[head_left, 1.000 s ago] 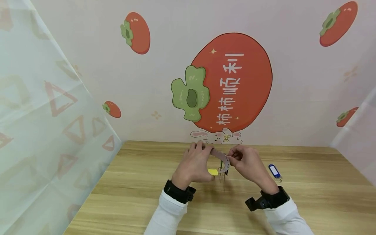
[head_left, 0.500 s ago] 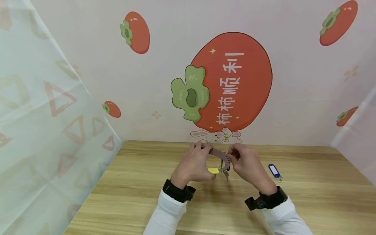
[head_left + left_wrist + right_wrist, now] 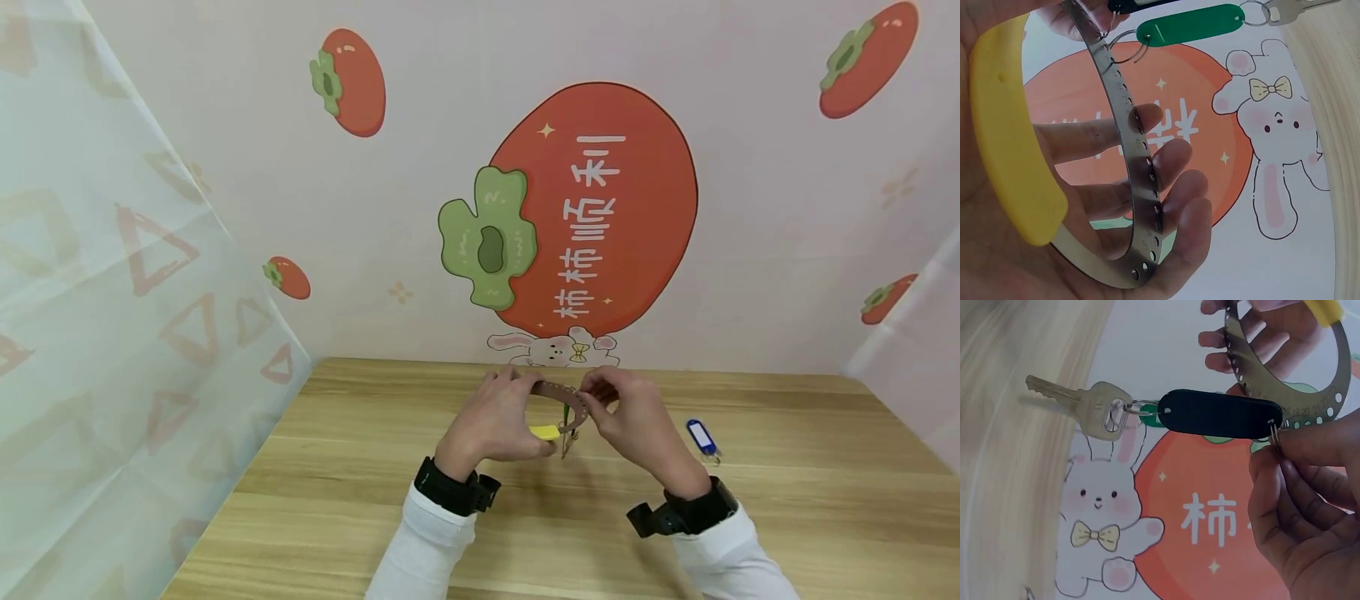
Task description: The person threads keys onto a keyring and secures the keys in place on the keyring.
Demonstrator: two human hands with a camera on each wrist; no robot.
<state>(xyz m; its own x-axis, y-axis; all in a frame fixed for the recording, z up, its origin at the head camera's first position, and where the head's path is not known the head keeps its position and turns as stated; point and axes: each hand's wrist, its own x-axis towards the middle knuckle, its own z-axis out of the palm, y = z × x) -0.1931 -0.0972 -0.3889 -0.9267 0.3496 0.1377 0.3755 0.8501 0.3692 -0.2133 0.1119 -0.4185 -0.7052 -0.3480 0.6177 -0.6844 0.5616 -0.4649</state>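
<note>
My left hand (image 3: 491,421) grips a curved metal key holder (image 3: 1142,212) by its yellow handle (image 3: 1016,144); the band has a row of holes along its edge. From the band hangs a green key tag (image 3: 1191,25) on a split ring, with a key (image 3: 1288,11) at its far end. My right hand (image 3: 630,421) pinches the small split ring (image 3: 1274,436) of a black key tag (image 3: 1216,414) right at the band's holes. A key (image 3: 1102,409) dangles from that tag's other end. Whether this ring passes through a hole I cannot tell.
On the wooden table (image 3: 315,492), to the right of my right hand, lies a blue key tag (image 3: 702,437) with a white label and a ring. A wall sheet (image 3: 757,275) printed with persimmons and a rabbit rises behind the table.
The metal holder has tilted slightly in my left hand, and the hanging keys have swung below it. My right hand stays at the band, pinching the ring.
</note>
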